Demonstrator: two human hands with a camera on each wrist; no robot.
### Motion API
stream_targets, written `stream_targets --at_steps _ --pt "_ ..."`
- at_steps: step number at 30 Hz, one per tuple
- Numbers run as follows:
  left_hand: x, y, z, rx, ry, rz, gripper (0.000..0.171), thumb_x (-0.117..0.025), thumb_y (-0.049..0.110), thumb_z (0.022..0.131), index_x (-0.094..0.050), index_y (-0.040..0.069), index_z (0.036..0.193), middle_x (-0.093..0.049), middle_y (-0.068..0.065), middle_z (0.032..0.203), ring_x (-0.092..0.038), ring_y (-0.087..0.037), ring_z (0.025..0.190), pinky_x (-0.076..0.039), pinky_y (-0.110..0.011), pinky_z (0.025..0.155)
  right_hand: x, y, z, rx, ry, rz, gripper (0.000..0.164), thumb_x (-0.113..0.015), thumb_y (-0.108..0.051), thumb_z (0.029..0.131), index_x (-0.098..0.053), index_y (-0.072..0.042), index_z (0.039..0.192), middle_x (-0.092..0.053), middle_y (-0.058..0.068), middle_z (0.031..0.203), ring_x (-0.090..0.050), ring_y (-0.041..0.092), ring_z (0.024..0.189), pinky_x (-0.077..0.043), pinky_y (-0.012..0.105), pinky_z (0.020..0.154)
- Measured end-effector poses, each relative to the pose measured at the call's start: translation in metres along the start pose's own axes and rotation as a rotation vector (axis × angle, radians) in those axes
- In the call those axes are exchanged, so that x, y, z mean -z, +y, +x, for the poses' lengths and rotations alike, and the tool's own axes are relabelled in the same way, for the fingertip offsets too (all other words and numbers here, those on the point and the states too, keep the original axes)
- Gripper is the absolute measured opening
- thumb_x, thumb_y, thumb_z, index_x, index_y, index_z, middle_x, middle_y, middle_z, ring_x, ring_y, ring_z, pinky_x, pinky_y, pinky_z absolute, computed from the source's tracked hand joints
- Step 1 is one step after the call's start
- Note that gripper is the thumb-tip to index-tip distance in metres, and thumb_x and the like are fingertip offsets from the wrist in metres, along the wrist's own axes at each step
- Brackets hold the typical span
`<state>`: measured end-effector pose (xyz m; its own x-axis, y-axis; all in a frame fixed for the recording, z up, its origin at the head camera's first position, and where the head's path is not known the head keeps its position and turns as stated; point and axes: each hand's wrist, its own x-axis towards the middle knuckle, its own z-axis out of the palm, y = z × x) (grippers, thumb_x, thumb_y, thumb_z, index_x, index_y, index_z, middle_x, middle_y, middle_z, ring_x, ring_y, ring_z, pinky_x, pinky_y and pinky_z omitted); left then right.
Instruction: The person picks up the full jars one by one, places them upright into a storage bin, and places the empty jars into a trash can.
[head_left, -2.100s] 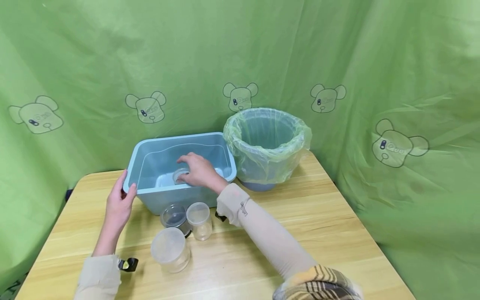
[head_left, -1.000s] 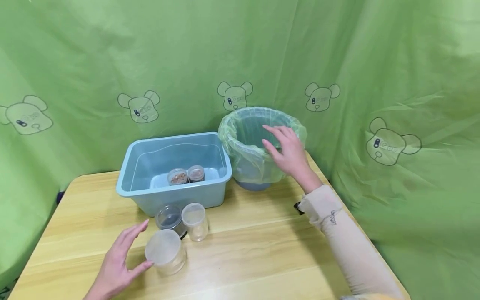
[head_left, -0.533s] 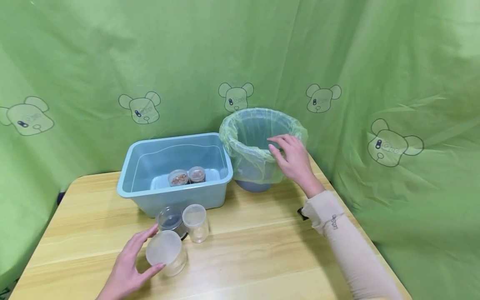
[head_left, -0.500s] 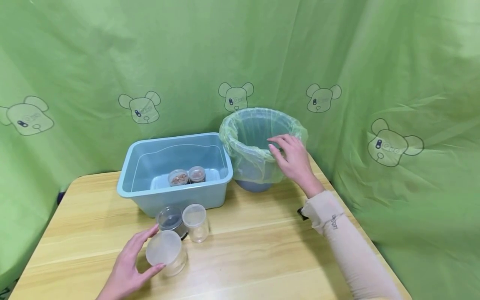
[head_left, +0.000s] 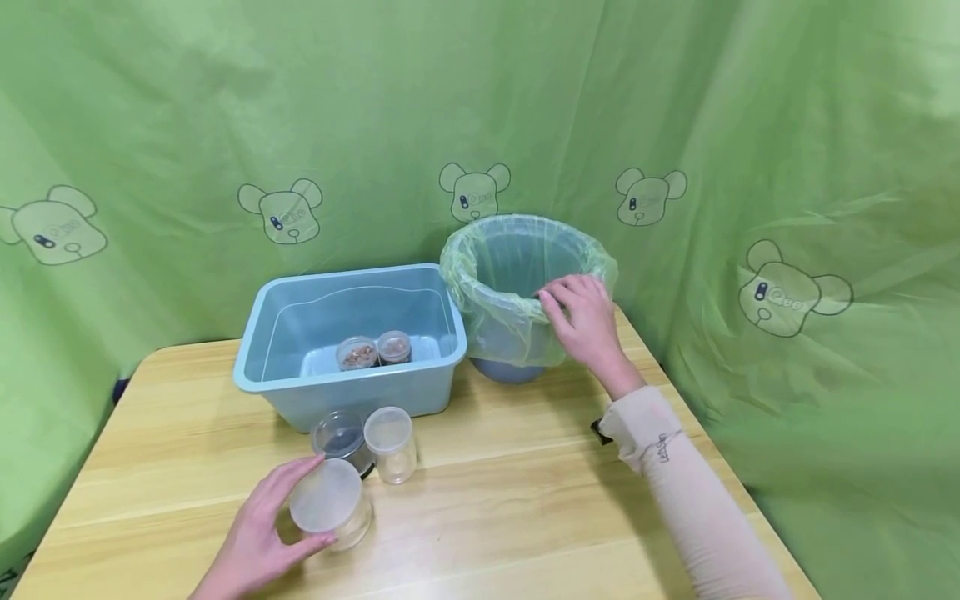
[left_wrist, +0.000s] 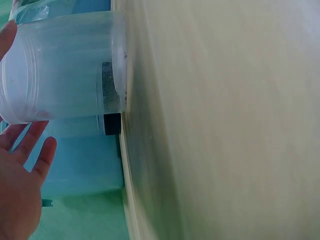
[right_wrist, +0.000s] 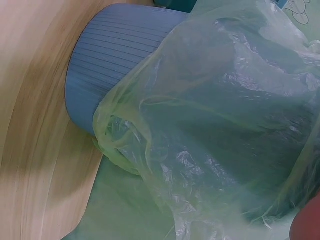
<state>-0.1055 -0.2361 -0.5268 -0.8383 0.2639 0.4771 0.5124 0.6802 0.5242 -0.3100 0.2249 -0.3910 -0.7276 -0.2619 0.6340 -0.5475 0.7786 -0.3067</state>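
Note:
My left hand (head_left: 258,529) holds a clear plastic jar (head_left: 348,521) around its frosted lid, thumb on the near side and fingers on the far side. In the left wrist view the jar (left_wrist: 70,65) stands upright on the table. Behind it are a low clear container with a dark base (head_left: 341,433) and a slimmer lidded jar (head_left: 393,450). My right hand (head_left: 588,325) grips the near right rim of a trash bin (head_left: 510,333), its fingertips hidden inside. A pale green bag (right_wrist: 215,115) lines this bin; one fingertip shows at the right wrist view's corner.
A blue plastic tub (head_left: 300,383) stands left of the bin. Inside it sit two small lidded jars, one with brownish contents (head_left: 357,354) and one darker (head_left: 393,347). A green curtain (head_left: 360,108) surrounds the wooden table (head_left: 480,533).
My right hand has left a small jar inside the tub and moved to the trash bin's rim, fingers curling down. My left hand has moved from the tub's rim to the lidded jar.

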Motion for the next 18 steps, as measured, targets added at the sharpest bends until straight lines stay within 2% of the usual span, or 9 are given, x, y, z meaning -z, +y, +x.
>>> stream_targets --at_steps 8,18 --pt "0.0013 0.0043 0.0009 -0.021 0.026 -0.038 0.098 -0.101 0.031 0.062 -0.057 0.018 0.148 -0.060 -0.003 0.141 -0.051 -0.003 0.129 -0.028 -0.004 0.110 -0.0025 0.0005 0.0007 0.005 0.008 -0.014 0.037 -0.051 -0.030 0.105 -0.076 -0.002 0.105 -0.071 0.018 0.106 -0.057 0.039 0.113 -0.033 0.056 0.115" --pt "0.0030 0.0048 0.0010 0.008 -0.009 0.005 0.095 -0.100 0.035 0.063 -0.058 0.020 0.146 -0.058 0.000 0.143 -0.050 -0.004 0.131 -0.027 -0.005 0.110 -0.0015 -0.0007 -0.0010 -0.005 0.008 -0.031 0.037 -0.052 -0.029 0.105 -0.075 0.000 0.103 -0.071 0.019 0.105 -0.057 0.040 0.112 -0.033 0.057 0.114"
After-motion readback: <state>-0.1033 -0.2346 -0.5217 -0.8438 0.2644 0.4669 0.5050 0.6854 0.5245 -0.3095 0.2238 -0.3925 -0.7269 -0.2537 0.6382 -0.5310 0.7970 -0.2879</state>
